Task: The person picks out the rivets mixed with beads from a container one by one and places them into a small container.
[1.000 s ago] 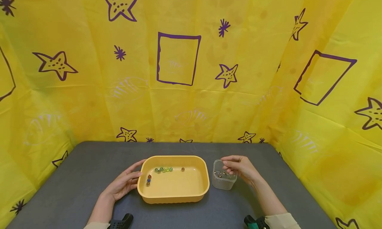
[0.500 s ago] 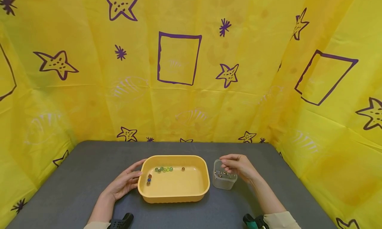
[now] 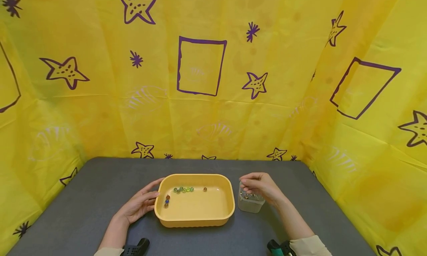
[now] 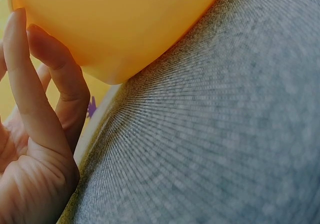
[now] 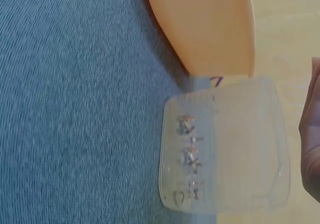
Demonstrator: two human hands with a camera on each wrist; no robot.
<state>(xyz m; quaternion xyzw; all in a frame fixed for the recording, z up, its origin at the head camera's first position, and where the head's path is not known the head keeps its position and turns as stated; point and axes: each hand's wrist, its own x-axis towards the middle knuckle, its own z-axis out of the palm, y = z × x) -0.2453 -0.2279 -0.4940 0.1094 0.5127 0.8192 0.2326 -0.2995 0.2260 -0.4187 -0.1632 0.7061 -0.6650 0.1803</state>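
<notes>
A yellow tray (image 3: 195, 220) holds several glass marbles: a green group (image 3: 183, 190), one amber marble (image 3: 205, 189) and a short column with a blue marble (image 3: 167, 201) at the left. My left hand (image 3: 138, 202) rests against the tray's left end, its thumb at the rim; in the left wrist view its fingers (image 4: 30, 79) lie along the tray's side. My right hand (image 3: 261, 187) is over the clear plastic container (image 3: 251, 206), thumb and forefinger drawn together; I cannot tell whether they pinch something. Several small shiny brownish marbles (image 5: 190, 154) lie in that container.
All of this stands on a dark grey-blue tabletop (image 3: 197, 241). A yellow cloth (image 3: 200, 115) with purple stars and frames rises behind and on both sides of it. The container stands close to the tray's right end.
My right hand has shifted slightly left over the clear container, toward the tray. The left hand, tray and marbles stay as they were.
</notes>
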